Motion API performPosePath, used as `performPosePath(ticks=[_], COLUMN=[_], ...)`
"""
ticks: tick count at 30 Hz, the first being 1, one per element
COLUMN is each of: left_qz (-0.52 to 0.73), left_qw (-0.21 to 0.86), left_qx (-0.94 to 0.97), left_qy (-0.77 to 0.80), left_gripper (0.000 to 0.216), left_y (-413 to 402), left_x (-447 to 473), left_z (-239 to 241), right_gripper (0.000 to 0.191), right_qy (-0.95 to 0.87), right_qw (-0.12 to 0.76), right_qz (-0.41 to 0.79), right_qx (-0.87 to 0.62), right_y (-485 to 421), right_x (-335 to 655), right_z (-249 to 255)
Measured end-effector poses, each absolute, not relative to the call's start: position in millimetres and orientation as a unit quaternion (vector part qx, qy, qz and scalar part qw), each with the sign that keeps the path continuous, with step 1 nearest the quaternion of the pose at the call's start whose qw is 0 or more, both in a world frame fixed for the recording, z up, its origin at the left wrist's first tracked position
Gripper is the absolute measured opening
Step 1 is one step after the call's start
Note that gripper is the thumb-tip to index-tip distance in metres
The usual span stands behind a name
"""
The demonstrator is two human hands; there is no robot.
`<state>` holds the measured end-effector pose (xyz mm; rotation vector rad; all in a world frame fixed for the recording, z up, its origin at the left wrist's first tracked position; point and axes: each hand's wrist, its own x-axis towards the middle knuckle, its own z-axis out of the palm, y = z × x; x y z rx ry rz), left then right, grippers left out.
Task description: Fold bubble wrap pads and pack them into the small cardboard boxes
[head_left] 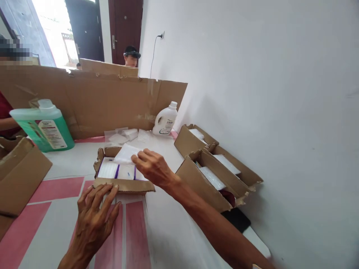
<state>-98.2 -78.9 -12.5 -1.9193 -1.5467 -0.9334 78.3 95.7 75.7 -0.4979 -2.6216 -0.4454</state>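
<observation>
My right hand (153, 167) pinches a thin white plastic bag (127, 154) over the right part of a small open cardboard box (123, 185). Inside that box lie a white packet (108, 169) and another white item (126, 172), both edged in purple. My left hand (97, 213) lies with fingers spread at the near side of the box, fingertips at its front flap. Behind the box rest more clear and white plastic packets (120, 137) on the table.
A jug of green liquid (52, 129) and a brown carton (21, 175) stand at left. A white bottle (166, 119) stands before a cardboard partition (112, 101). Right, cardboard trays (207, 179) hold white packets by the wall. People are beyond the partition.
</observation>
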Motion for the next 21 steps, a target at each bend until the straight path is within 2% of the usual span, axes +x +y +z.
performPosePath(ticks=[4, 6, 10, 13, 16, 19, 21], left_qz=[-0.358, -0.374, -0.378, -0.359, -0.347, -0.327, -0.324], left_qw=[0.245, 0.244, 0.248, 0.251, 0.251, 0.251, 0.242], left_qx=[-0.698, -0.685, -0.684, -0.704, -0.717, -0.711, -0.688], left_qy=[-0.57, -0.576, -0.573, -0.559, -0.55, -0.569, -0.602], left_gripper=[0.053, 0.057, 0.057, 0.05, 0.041, 0.036, 0.039], left_y=[-77, -73, -58, -43, -29, -20, -19], left_x=[-99, -100, -104, -110, -115, -118, -118], left_z=[-14, -11, 3, 16, 23, 27, 30], right_gripper=[0.012, 0.026, 0.044, 0.042, 0.044, 0.039, 0.034], right_qy=[-0.978, -0.985, -0.97, -0.953, -0.947, -0.935, -0.925], right_qw=[0.077, 0.049, 0.077, 0.061, 0.042, 0.063, 0.105], right_qz=[-0.117, -0.056, 0.09, 0.207, 0.259, 0.303, 0.318], right_qx=[-0.153, -0.155, -0.214, -0.213, -0.184, -0.173, -0.178], right_y=[101, 103, 112, 121, 125, 120, 112], right_x=[53, 51, 57, 60, 60, 64, 73], right_z=[58, 53, 55, 62, 69, 80, 92])
